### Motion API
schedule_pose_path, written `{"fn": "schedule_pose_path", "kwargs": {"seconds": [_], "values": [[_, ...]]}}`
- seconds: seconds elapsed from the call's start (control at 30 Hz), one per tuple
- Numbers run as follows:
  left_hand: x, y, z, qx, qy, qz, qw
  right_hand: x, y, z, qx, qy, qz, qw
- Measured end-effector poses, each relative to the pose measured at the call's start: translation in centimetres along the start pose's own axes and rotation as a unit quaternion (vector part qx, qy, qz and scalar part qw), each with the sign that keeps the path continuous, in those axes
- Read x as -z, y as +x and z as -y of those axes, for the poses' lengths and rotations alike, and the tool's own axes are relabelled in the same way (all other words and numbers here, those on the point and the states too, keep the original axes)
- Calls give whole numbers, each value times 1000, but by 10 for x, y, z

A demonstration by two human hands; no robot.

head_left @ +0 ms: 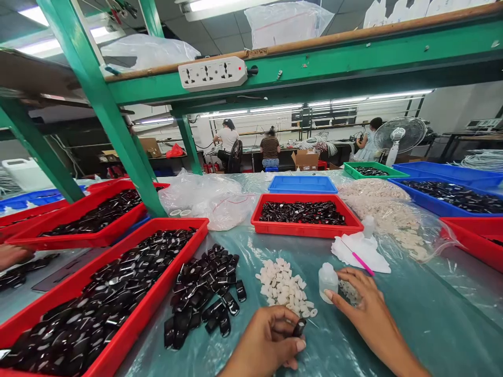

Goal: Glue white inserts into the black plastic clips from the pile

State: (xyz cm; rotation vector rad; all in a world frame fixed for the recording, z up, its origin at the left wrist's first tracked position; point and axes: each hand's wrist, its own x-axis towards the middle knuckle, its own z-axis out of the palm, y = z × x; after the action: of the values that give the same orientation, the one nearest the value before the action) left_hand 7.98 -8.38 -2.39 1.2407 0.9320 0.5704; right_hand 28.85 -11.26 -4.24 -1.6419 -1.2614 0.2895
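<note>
My left hand pinches a small glossy black plastic piece between thumb and fingers at the near edge of the view. Just beyond it lies a loose heap of small off-white pieces. To its left, a pile of similar black plastic pieces is spread over the table. My right hand has its thumb and index finger at a small translucent plastic bottle, which stands upright. Some small clear items show partly behind that hand; what they are I cannot make out.
Red trays of black pieces stand at the left and ahead. A magenta-handled tool rests on white tissue. Bags of off-white pieces lie at right. A green shelf post rises at left. Another person's hand shows far left.
</note>
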Motion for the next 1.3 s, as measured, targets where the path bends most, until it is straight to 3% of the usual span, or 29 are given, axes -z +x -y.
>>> {"fn": "schedule_pose_path", "kwargs": {"seconds": [0.13,0.23,0.33,0.53,0.63,0.73,1.1,1.3], "values": [[2,3,6,-63,6,-36,997,4,-5,3,-22,83,-10,996],[3,2,5,-80,32,-45,995,8,-11,8,-65,215,-13,974],[2,0,0,-81,49,-48,994,11,-18,19,-122,379,39,916],[2,-4,-9,-79,98,-39,991,9,-28,49,-253,580,133,763],[3,-5,-9,-76,113,-34,990,7,-30,52,-288,606,122,731],[5,-5,-5,-79,126,-40,988,4,-30,46,-293,586,105,748],[0,-8,-11,-69,152,-66,984,-5,-35,38,-236,393,51,887],[-1,-9,-11,-83,207,-64,973,0,-38,46,-179,325,35,928]]}}
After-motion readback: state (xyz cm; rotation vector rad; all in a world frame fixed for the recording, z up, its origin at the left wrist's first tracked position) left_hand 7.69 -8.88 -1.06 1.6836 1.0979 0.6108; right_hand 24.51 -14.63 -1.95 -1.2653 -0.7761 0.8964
